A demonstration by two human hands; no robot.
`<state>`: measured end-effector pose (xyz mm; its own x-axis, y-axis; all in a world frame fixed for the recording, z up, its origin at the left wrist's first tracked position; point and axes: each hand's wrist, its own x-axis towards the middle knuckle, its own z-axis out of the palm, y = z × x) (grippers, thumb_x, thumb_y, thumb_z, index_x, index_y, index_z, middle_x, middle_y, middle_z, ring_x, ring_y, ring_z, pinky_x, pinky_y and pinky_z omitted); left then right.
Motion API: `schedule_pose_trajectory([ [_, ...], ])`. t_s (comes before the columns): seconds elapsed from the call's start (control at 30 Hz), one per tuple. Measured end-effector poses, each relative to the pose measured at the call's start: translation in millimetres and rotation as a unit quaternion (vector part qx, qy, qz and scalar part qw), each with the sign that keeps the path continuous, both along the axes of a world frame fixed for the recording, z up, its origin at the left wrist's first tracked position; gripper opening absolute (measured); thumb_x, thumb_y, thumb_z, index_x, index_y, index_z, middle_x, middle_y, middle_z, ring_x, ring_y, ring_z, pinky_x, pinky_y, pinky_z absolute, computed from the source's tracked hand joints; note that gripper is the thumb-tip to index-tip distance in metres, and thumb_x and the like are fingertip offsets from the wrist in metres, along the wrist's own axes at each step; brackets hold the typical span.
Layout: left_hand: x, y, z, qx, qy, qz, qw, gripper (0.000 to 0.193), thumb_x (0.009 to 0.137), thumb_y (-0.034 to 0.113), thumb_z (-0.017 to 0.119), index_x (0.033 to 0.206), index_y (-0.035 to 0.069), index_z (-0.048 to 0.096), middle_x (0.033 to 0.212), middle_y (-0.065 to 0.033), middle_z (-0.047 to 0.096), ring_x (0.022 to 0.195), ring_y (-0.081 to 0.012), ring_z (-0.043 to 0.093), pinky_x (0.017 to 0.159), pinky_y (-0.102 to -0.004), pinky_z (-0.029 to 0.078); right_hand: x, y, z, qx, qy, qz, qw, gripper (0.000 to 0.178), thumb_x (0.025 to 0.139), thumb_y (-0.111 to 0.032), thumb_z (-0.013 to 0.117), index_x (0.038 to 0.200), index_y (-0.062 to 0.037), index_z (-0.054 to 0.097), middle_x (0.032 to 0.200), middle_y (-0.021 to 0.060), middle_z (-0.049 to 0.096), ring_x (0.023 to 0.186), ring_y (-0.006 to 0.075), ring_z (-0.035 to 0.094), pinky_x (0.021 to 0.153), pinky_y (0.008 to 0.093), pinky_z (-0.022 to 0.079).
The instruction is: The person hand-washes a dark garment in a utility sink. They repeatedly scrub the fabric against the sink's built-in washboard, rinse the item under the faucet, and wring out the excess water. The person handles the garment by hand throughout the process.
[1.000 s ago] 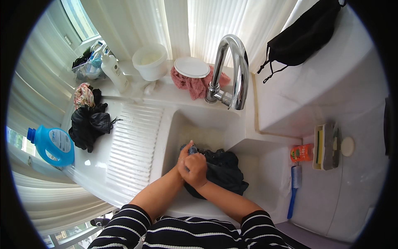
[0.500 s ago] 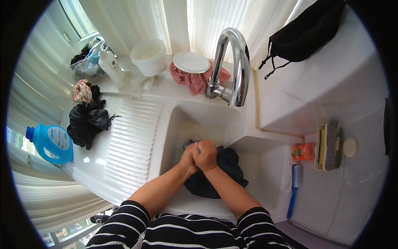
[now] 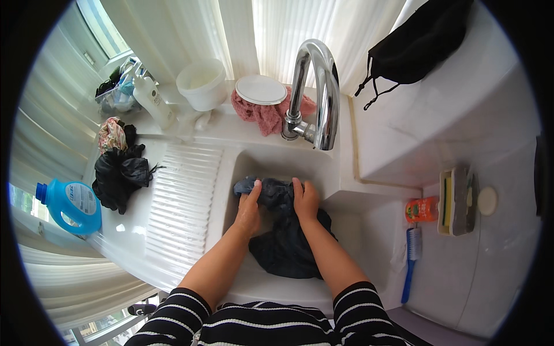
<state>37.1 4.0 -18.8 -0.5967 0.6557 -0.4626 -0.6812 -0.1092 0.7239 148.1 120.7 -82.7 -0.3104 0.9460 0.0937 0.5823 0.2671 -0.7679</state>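
A dark, wet garment (image 3: 283, 245) hangs and bunches in the white sink (image 3: 345, 222), its upper end stretched between my two hands. On its left end, which looks bluish grey, my left hand (image 3: 248, 212) is closed, thumb on top. My right hand (image 3: 306, 200) grips the cloth a short way to the right, thumb up and fingers partly hidden behind the fabric. The lower part of the garment lies heaped on the sink bottom between my forearms. What kind of garment it is, I cannot tell.
A chrome faucet (image 3: 329, 98) arches over the back. Left of the basin is a ribbed washboard (image 3: 184, 196), with black clothing (image 3: 118, 176) and a blue detergent bottle (image 3: 74, 206) beyond. A blue brush (image 3: 411, 262) and an orange container (image 3: 421, 210) stand right.
My hands were pressed together over the cloth. Now they have moved apart, and the upper end of the garment is lifted and spread between them.
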Motion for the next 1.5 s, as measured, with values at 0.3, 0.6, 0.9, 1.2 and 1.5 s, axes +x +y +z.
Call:
schedule_pose_trajectory([
  [0.3,4,-1,-41,-0.155,-0.086,-0.030,0.984,0.073,0.088,0.060,0.060,0.140,0.011,0.045,0.142,-0.0103,0.044,0.126,-0.0284,0.039,0.109,-0.0477,0.024,-20,2,-44,-0.109,-0.286,0.126,0.944,0.046,0.095,-0.046,0.052,0.100,-0.0022,0.067,0.104,0.0229,0.067,0.094,0.0415,0.065,0.081,0.0523,0.051],
  [0.6,-9,-1,-53,-0.022,-0.161,0.008,0.987,0.057,0.089,0.058,0.060,0.120,0.010,0.059,0.112,-0.0092,0.064,0.111,-0.0235,0.058,0.099,-0.0442,0.044,-5,-37,22,-0.347,0.253,0.222,0.875,0.022,0.091,-0.017,0.060,0.079,0.0009,0.063,0.131,0.0206,0.058,0.105,0.0297,0.063,0.088,0.0422,0.051],
  [0.9,10,-13,2,-0.204,-0.010,-0.072,0.976,0.062,0.084,0.038,0.073,0.126,-0.002,0.050,0.122,-0.0174,0.057,0.117,-0.0259,0.054,0.101,-0.0429,0.043,61,-21,49,-0.520,0.478,-0.067,0.705,0.018,0.085,-0.008,0.061,0.069,-0.0075,0.052,0.111,0.0208,0.067,0.092,0.0279,0.066,0.086,0.0378,0.054],
  [1.2,-12,-42,17,-0.071,0.551,-0.360,0.750,0.050,0.077,0.015,0.071,0.122,0.001,0.055,0.126,-0.0176,0.054,0.124,-0.0272,0.048,0.105,-0.0392,0.038,79,-19,132,-0.546,0.495,0.200,0.646,0.012,0.081,-0.009,0.060,0.072,-0.0062,0.054,0.118,0.0343,0.060,0.096,0.0297,0.066,0.087,0.0408,0.054],
  [1.5,15,-43,2,0.195,-0.215,-0.158,0.944,0.045,0.096,0.053,0.052,0.096,0.009,0.060,0.093,-0.0061,0.062,0.086,-0.0194,0.060,0.079,-0.0357,0.049,28,-99,109,0.042,0.234,0.319,0.917,0.024,0.085,-0.015,0.070,0.072,-0.0037,0.054,0.143,0.0210,0.045,0.127,0.0367,0.046,0.107,0.0406,0.033],
])
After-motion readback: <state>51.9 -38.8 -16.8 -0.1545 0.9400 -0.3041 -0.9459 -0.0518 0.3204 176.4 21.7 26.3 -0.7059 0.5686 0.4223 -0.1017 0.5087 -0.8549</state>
